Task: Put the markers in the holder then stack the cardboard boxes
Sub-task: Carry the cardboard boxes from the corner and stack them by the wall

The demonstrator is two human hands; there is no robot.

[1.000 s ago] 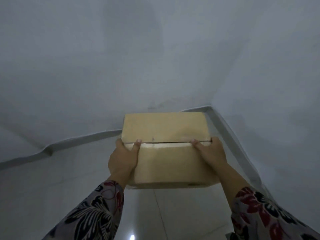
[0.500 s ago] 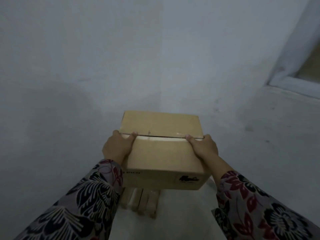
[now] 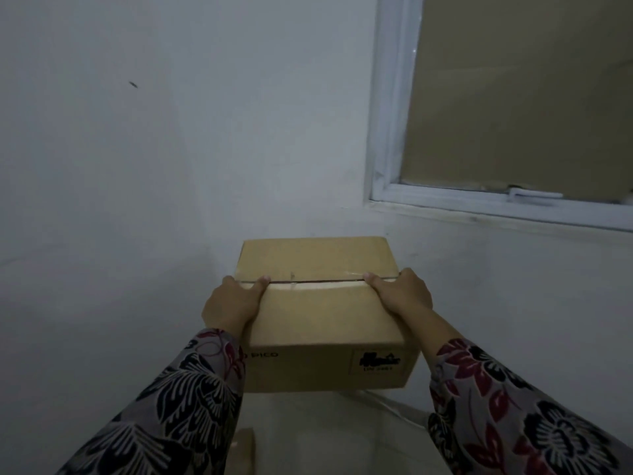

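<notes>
Step in hand: judged to be the stacking part of the task; one box was being carried, not yet set down.
Cardboard box [image 3: 318, 323]: closed, held level in the air in front of the chest, near the white wall [image 3: 137, 166] and left of and below the window [image 3: 513, 97]. The top seam [image 3: 315, 281] ran side to side; a printed label [image 3: 379, 362] faced the camera.
Left hand [image 3: 233, 303]: clasped the box's left side, thumb laid on top at the seam; the other fingers were hidden behind the box.
Right hand [image 3: 402, 293]: clasped the right side the same way, thumb on top at the seam, other fingers out of sight.
Below the box: a pale surface and a tan piece [image 3: 244, 450] at the bottom edge, perhaps cardboard; too little showed to say.
Markers and holder: not in view, so that part could not be checked.
Next move (judgement): find the box meant to sit underneath, bring this one over it, square the edges, lower it flat, and let go only once it rests.
Risk (judgement): the carried box hid the spot below, so alignment would be half blind.
</notes>
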